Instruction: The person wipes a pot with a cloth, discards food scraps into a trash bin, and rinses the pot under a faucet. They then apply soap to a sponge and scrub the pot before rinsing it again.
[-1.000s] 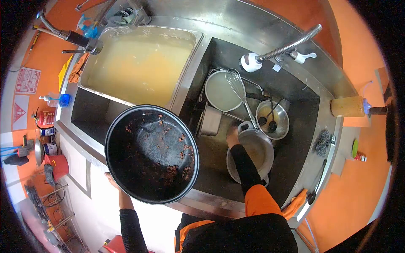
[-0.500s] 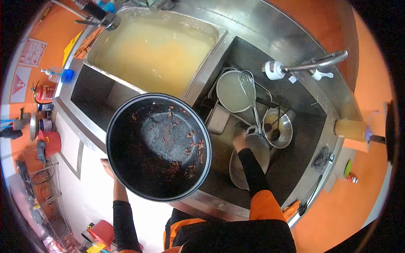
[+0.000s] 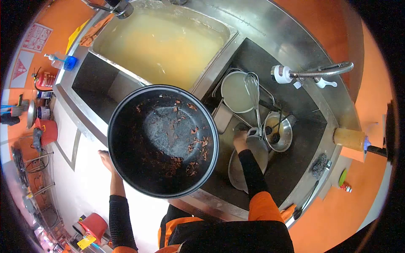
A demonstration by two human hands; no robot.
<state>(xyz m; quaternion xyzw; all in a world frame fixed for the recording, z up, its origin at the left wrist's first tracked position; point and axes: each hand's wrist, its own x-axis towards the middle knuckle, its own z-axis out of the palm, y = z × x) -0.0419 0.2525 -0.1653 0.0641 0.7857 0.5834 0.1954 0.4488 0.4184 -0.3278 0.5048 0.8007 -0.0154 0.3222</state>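
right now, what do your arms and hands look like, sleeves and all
Both the left hand and right hand are bare, with no gloves visible. Close-fitting black sleeves cover the forearms, stopping short of the hands; looser orange sleeves show above them.

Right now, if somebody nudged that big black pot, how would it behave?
The black pot would probably keep its shape; its round rim looks rigid. That smooth, glossy rim could feel slippery. Being so wide beside the left hand, it might tip awkwardly.
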